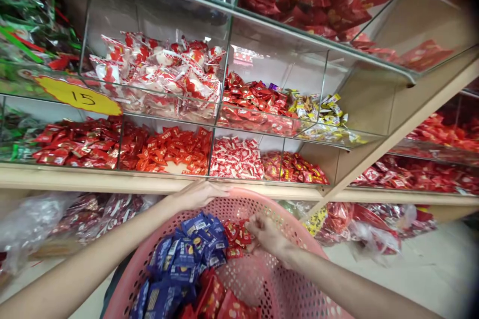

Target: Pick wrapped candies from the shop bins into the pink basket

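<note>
A pink perforated basket stands below the shelf front, with blue packets on its left side, small red packets near the far side and larger red packets at the bottom of the view. My left hand rests on the basket's far rim beside the shelf edge, its fingers stretched out over the rim. Inside the basket, my right hand has its fingers curled beside the small red packets; whatever lies between them is hidden and blurred.
Glass-fronted shelf compartments full of wrapped sweets rise ahead, above a wooden ledge. A yellow tag reads 15. Plastic bags of sweets lie beneath the shelf on both sides. A slanted wooden divider stands at right.
</note>
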The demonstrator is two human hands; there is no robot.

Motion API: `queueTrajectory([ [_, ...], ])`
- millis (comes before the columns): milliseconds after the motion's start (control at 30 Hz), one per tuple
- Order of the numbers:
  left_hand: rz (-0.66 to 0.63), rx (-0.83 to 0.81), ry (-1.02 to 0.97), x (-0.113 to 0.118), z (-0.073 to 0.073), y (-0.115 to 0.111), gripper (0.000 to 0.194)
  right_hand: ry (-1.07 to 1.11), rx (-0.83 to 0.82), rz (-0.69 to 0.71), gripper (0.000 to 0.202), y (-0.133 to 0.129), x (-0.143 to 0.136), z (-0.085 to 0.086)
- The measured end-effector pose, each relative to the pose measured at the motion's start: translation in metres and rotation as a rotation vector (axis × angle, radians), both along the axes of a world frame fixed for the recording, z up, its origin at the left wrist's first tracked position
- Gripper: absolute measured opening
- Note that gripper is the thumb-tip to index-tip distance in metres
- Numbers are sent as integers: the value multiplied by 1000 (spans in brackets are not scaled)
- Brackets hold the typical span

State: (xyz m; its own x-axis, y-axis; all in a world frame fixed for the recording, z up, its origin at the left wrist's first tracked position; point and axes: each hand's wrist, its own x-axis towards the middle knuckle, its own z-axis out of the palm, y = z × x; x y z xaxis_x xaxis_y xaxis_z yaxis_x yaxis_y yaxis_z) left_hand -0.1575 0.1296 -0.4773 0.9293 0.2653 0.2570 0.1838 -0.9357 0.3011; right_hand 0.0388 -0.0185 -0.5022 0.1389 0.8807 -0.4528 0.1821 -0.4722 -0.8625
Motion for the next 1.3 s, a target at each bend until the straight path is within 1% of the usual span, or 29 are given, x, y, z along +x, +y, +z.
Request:
queueTrajectory([
  [67,6,21,24,0,0,0,58,9,-111,-78,16,1,2,-10],
  [167,6,37,48,-1,0,0,58,34,-181,-155,14,-2,1,-16],
  [267,1,44,53,-1,-1,1,61,40,-196,-198,16,-7,3,-23],
  [400,-10,53,47,-1,-4,3,65,86,-146,-233,21,-10,8,-33],
  [500,-11,57,38,-1,-5,4,65,114,-110,-217,22,-7,9,-37],
  [700,-6,42,34,-1,-3,2,61,77,-86,-174,12,-2,4,-36],
  [800,-15,32,6,-2,-2,1,58,62,-47,-179,15,-3,5,-43],
  [900,-24,40,-8,-3,-3,1,60,-25,-41,-149,18,-4,9,-53],
  [933,-28,44,-12,-3,-3,1,61,-80,-47,-129,19,-3,11,-53],
  [967,-34,47,-17,-4,-4,2,62,-152,-49,-101,20,-2,12,-49],
  [1000,-41,48,-21,-4,-4,2,62,-233,-38,-63,21,-1,13,-41],
  [1033,-45,47,-28,-4,-4,2,62,-310,-6,-12,22,1,14,-27],
  [1067,-44,46,-33,-4,-4,2,61,-375,48,47,22,3,13,-6],
  [1100,-40,44,-36,-4,-4,2,61,-435,127,116,24,5,12,20],
  [1133,-32,44,-35,-4,-3,1,61,-463,224,178,25,8,11,52],
  [1167,-23,45,-30,-4,-2,1,60,-507,344,202,28,11,10,86],
  [1200,-17,48,-23,-4,-1,0,60,-580,495,232,30,15,10,123],
  [1233,-15,50,-14,-4,1,-1,59,-666,657,219,32,20,11,158],
  [1267,-14,52,-6,-4,2,-2,57,-747,807,167,32,28,13,190],
  [1300,-13,53,-2,-3,4,-3,56,-806,923,98,31,37,16,218],
])
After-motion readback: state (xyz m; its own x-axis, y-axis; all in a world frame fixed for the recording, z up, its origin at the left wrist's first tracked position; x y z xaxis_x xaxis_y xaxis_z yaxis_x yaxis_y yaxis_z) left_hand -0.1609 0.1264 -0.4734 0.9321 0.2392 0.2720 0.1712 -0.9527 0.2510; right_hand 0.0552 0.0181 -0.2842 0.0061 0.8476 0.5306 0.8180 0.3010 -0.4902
